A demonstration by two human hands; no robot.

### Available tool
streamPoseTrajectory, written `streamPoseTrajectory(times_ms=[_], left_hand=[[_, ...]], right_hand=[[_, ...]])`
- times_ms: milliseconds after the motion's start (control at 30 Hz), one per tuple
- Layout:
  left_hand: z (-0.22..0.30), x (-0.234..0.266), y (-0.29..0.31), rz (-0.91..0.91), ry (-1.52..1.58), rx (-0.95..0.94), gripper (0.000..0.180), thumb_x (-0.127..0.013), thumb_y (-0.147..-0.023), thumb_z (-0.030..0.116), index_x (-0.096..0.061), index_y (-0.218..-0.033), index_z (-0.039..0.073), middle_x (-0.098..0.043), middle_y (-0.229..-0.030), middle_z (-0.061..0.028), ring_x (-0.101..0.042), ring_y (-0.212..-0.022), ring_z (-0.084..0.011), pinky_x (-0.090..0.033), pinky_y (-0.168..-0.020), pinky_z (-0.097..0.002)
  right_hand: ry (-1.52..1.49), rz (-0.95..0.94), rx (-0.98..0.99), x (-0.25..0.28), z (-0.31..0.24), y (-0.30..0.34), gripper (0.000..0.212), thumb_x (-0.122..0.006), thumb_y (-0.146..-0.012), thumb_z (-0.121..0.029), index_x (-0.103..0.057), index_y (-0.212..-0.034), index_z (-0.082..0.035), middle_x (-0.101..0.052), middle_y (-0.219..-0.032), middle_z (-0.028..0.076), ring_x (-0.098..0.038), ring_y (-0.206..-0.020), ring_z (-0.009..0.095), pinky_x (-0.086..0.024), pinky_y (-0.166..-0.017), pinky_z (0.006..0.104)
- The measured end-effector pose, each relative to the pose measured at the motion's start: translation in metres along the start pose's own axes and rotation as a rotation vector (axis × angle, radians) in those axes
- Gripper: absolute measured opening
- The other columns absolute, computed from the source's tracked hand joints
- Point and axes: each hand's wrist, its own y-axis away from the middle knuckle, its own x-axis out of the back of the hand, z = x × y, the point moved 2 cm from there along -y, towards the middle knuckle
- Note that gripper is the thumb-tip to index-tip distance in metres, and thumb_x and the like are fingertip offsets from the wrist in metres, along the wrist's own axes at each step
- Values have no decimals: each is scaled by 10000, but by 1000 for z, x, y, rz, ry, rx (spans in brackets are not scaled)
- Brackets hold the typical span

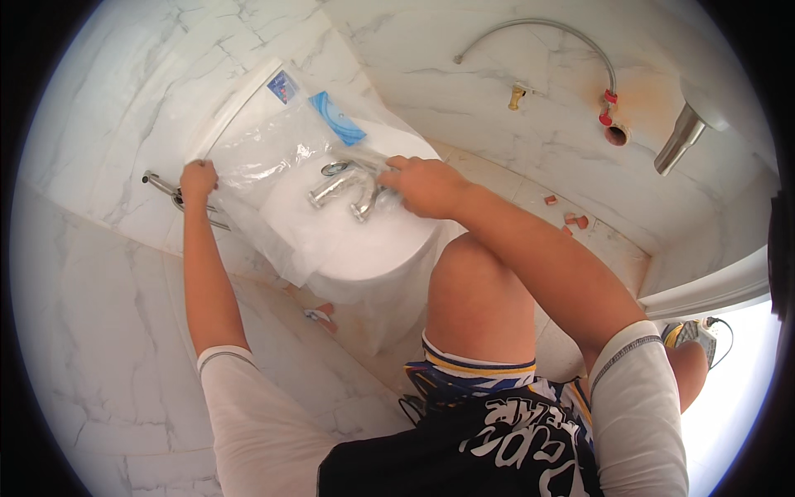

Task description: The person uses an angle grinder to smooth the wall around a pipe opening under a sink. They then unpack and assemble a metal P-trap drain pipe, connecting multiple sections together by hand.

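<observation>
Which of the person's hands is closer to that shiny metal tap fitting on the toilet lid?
Right. The right hand rests on the chrome tap fitting inside the clear plastic bag; the left hand holds the bag's far left edge, well away.

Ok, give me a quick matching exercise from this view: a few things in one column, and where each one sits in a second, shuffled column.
Things:
1. left hand
2. right hand
3. braided hose
4. chrome faucet

Places:
A. curving along the marble wall, upper right
B. lying on the plastic-covered toilet lid
C. gripping the left edge of the plastic bag
D. on the faucet's right end

Pairs: 1-C, 2-D, 3-A, 4-B
</observation>
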Motion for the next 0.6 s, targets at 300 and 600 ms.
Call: streamPoseTrajectory(times_ms=[300, 600], left_hand=[[47, -26, 93, 471, 80, -324, 463, -663, -924, 353, -636, -1218, -3, -676, -1158, -212, -650, -1087, -330, -524, -883, -450], [217, -54, 215, -427, 471, -824, 490, -766, -863, 316, -629, -1268, 77, -603, -1316, -111, -598, -1151, -270, -511, -911, -380]], right_hand=[[-609, 406, -110, 35, 35, 51, 202, -590, -925, -57, -558, -1125, -48, -661, -1035, 157, -645, -995, 296, -543, -810, 396], [-1198, 635, -305, 47, 64, 108, 254, -476, -1038, -155, -447, -1247, -13, -602, -1213, 136, -605, -1065, 211, -606, -841, 377]])
